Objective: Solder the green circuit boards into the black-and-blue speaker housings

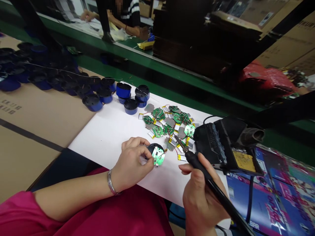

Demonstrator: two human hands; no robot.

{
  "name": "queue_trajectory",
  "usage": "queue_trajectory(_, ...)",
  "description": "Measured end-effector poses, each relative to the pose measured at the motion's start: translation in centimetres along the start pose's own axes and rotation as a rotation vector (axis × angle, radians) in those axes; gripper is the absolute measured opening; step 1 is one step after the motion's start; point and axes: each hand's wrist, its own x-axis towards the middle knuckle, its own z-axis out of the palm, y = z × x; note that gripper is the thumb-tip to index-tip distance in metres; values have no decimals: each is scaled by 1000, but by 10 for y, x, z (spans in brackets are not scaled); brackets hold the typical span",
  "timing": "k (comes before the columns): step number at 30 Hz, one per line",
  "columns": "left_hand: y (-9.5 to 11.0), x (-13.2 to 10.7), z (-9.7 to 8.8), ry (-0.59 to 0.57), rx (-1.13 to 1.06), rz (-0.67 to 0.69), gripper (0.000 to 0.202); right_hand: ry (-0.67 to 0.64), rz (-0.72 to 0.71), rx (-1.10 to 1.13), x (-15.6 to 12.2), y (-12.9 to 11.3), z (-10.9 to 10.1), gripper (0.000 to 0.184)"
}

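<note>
Our left hand (133, 160) pinches one green board (158, 158); our right hand (200, 198) grips one soldering iron (193, 159) (one yellow sponge (244, 160) nearby).

Rm L on sheet (98, 139); PCBs (158, 113) + iron stand (227, 139) block R.

Red plastic packaging (273, 78) near cardboard boxes (292, 42)

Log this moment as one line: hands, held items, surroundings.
left hand: holding green circuit board by dark round housing | right hand: gripping soldering iron, pointed toward loose boards | nearby: blue cups, iron stand, yellow sponge
</note>
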Motion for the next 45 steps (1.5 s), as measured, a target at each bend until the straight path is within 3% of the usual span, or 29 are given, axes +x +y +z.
queue_trajectory(3, 0, 0, 0, -10, -10, -4, 12, 96, 52, 14, 5, -4, -7, 17)
queue_trajectory(6, -1, 1, -1, -17, -6, -5, 13, 148, -8, 38, 9, -7, -7, 3)
queue_trajectory(11, 0, 2, -2, -51, 1, -13, 13, 25, -55, 200, 10, -6, -4, 8)
queue_trajectory(15, 1, 2, -4, -72, 0, -21, 14, -12, -31, 203, 7, -1, -5, 9)
queue_trajectory(45, 0, 8, -10, -151, 46, 19, 15, -77, -5, 52, 5, -2, -9, 7)
